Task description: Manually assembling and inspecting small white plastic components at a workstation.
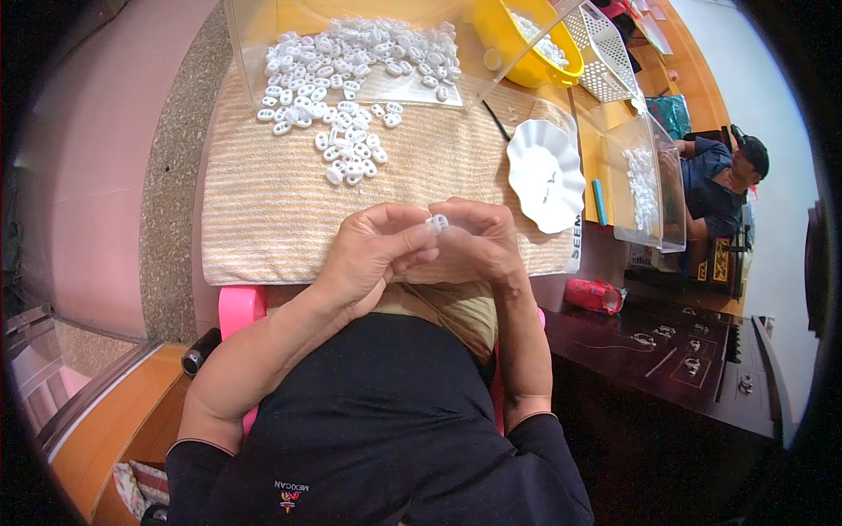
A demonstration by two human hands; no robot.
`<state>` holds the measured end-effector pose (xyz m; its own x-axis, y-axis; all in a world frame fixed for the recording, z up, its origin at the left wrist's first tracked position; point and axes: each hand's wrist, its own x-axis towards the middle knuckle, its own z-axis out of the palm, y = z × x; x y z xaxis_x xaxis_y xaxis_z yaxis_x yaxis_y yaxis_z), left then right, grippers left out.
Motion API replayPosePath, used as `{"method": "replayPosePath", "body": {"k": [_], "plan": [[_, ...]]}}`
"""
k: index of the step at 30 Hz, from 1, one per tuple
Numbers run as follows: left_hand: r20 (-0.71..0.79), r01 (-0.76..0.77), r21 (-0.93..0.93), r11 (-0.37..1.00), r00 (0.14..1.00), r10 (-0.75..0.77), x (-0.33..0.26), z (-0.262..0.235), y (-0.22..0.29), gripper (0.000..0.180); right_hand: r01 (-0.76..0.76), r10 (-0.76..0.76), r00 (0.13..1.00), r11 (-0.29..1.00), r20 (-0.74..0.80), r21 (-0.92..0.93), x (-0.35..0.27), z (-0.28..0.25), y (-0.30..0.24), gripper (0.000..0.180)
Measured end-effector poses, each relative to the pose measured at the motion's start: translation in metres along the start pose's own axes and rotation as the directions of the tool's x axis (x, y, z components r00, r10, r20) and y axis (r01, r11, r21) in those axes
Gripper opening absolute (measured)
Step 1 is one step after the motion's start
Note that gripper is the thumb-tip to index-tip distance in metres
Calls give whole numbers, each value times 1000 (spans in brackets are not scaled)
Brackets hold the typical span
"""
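Close above the front part of a striped towel (263, 202), my two hands meet at a small white two-holed plastic piece (439, 223), which looks like a cord lock. My left hand (373, 250) pinches it between thumb and fingers. From the other side, the fingertips of my right hand (482, 235) are closed on the same piece. Beyond my hands lies a loose pile of matching white pieces (351, 145), trailing out from a larger heap (351, 53) at the back. To the right, a white wavy-edged dish (532, 197) holds a few tiny dark bits.
Transparent panels (241, 53) stand around the heap. A yellow basin (513, 66) and a white perforated basket (605, 53) are at the back right. On the right are a thin black stick (495, 120), a blue bar (600, 202), a clear box (645, 193) and a seated person (715, 180).
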<state>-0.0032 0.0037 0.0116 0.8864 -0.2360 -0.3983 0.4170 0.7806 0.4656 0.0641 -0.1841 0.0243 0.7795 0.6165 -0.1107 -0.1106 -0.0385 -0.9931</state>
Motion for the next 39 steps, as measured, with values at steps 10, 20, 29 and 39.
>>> {"method": "replayPosePath", "body": {"k": [10,20,29,39], "plan": [[137,50,-28,998,990,-46,1,1,3,12,77,-77,997,995,4,67,1,6,-6,18],[216,36,-27,999,976,-29,-1,1,2,9,92,-92,996,995,13,25,-1,7,-9,17],[202,15,-5,1000,979,-14,-2,2,-2,10,120,-121,991,993,53,20,-5,8,-10,20],[233,20,39,999,972,-28,0,3,5,8,64,-55,997,983,52,-172,-5,10,-29,24]]}}
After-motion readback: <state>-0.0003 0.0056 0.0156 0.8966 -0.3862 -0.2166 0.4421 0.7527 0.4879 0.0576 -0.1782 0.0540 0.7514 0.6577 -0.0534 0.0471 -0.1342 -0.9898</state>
